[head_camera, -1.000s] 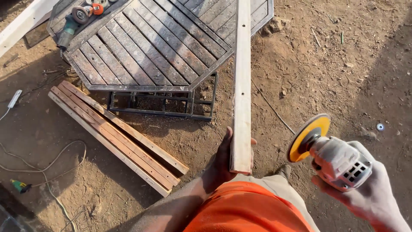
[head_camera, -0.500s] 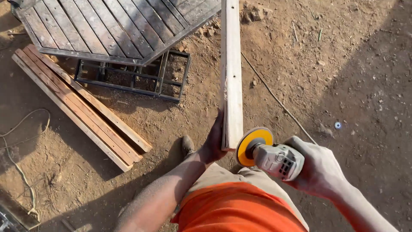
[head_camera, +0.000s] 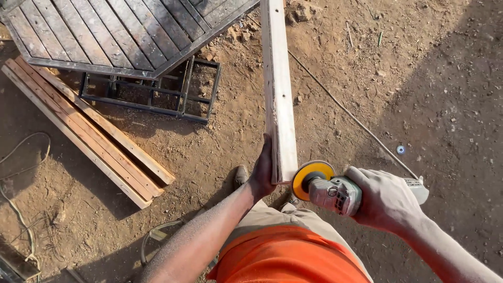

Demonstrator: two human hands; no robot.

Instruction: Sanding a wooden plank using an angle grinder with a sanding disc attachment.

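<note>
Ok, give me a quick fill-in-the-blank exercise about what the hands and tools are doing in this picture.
1. The left hand grips the near end of a long pale wooden ____.
2. The right hand holds an angle grinder whose disc is coloured ____.
3. The disc sits at the plank's near ____.
4. A stack of wooden slats lies on the dirt to the plank's ____.

Missing words: plank; yellow; end; left

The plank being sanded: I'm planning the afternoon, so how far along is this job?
In hand: the left hand grips the near end of the pale plank, and the right hand holds the angle grinder, its yellow disc at that end. Done: cannot tell how much has been sanded. Possibly left: the reddish planks stacked on the dirt, apart from both hands.
</note>
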